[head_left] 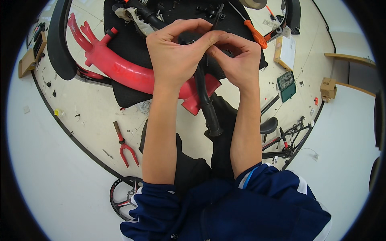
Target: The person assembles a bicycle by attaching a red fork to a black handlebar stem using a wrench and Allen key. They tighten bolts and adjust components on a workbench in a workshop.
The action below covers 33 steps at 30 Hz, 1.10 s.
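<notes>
My left hand [177, 48] and my right hand [239, 58] meet above a black chair seat [130, 94], thumbs and fingertips pinched together. A thin dark rod [218, 15] sticks up from between the fingers of the left hand; its lower part is hidden. What the right fingertips hold cannot be made out. Right below the hands runs a black handlebar [201, 82] with a ribbed rubber grip [212, 118] pointing toward me. Under the left wrist lies a red bicycle frame [122, 70], resting across the seat and partly covered by my forearm.
An orange-handled screwdriver [256, 34] and small dark parts [207, 11] lie on the seat, between two armrests [60, 44]. On the floor are a red fork [128, 150], a wheel [120, 199], a green tool case [286, 86], a saddle [269, 125] and a dark bicycle frame [285, 140].
</notes>
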Each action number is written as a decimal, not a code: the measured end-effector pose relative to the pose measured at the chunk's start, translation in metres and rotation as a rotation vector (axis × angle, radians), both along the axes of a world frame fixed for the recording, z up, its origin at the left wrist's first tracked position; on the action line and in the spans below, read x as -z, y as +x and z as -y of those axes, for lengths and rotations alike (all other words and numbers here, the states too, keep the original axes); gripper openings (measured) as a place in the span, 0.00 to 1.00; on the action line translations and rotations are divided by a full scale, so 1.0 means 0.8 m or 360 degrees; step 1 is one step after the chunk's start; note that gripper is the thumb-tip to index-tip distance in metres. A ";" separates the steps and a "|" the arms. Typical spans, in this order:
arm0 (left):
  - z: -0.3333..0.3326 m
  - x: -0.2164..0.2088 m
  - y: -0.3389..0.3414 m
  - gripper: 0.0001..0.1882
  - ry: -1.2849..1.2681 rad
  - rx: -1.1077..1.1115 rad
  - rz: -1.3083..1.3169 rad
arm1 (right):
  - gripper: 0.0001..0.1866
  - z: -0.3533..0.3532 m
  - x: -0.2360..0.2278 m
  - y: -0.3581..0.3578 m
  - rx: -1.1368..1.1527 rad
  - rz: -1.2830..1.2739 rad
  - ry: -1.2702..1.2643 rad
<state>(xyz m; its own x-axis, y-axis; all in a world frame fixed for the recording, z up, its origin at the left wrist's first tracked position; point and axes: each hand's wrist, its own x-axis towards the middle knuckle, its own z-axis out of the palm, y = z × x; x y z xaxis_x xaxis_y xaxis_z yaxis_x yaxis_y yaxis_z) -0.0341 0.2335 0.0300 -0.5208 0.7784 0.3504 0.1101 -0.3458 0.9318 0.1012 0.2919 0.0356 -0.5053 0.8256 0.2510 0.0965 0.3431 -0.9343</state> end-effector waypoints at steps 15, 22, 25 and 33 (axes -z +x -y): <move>0.004 -0.002 -0.014 0.10 0.0083 0.0228 0.0006 | 0.09 0.003 0.004 -0.006 0.0009 -0.0067 0.0087; 0.002 -0.001 -0.012 0.10 0.0043 0.0126 0.0017 | 0.10 0.007 -0.002 -0.007 0.0005 -0.0105 -0.0014; -0.003 0.004 -0.012 0.11 0.0076 0.0176 0.0092 | 0.10 0.004 0.001 -0.007 -0.0032 -0.0107 -0.0071; 0.002 0.001 -0.013 0.09 -0.0001 0.0072 0.0252 | 0.09 -0.006 0.010 0.006 -0.0184 0.0290 0.0075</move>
<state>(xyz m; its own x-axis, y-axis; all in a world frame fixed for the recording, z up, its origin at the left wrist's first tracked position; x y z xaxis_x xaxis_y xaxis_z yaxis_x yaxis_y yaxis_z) -0.0446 0.2317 0.0290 -0.5338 0.8025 0.2665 -0.0537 -0.3467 0.9364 0.1063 0.2969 0.0274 -0.6366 0.7489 0.1840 0.2197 0.4048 -0.8876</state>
